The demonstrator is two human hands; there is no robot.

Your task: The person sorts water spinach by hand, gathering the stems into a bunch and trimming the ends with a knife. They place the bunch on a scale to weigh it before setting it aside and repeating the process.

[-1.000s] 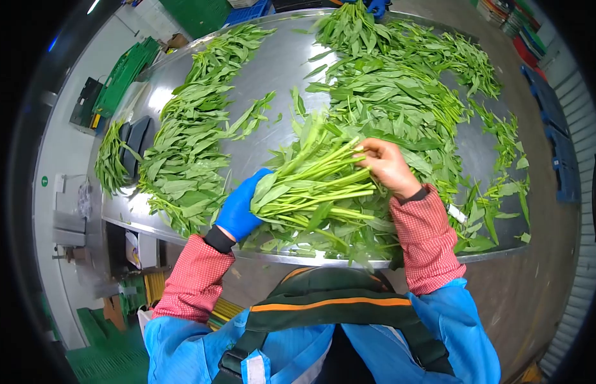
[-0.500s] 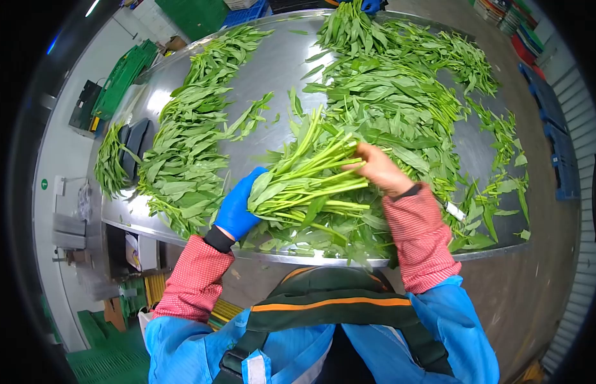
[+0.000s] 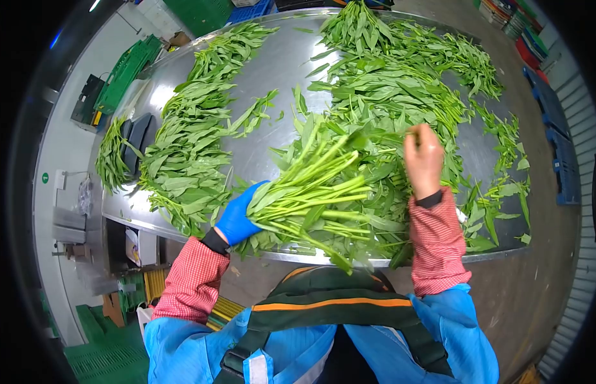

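My left hand (image 3: 238, 214), in a blue glove, is wrapped round a bunch of water spinach (image 3: 317, 192) near the table's front edge. The pale green stem ends fan out to the right. My bare right hand (image 3: 425, 157) is held to the right of the bunch, apart from it, over the big heap of water spinach (image 3: 400, 96). Its fingers are curled together; whatever may be pinched in them is hidden. Loose leaves lie beneath the held bunch.
A metal table (image 3: 266, 70) carries the greens. A long row of water spinach (image 3: 189, 134) lies on the left, beside a dark scale-like device (image 3: 138, 144) with more greens on it. Green crates (image 3: 125, 73) stand beyond the left edge; blue pallets (image 3: 560, 153) are at the right.
My right hand has moved away from the stem ends to the right. My left hand keeps its hold on the bunch, nearly in place. A blue-gloved hand at the far edge has gone from view.
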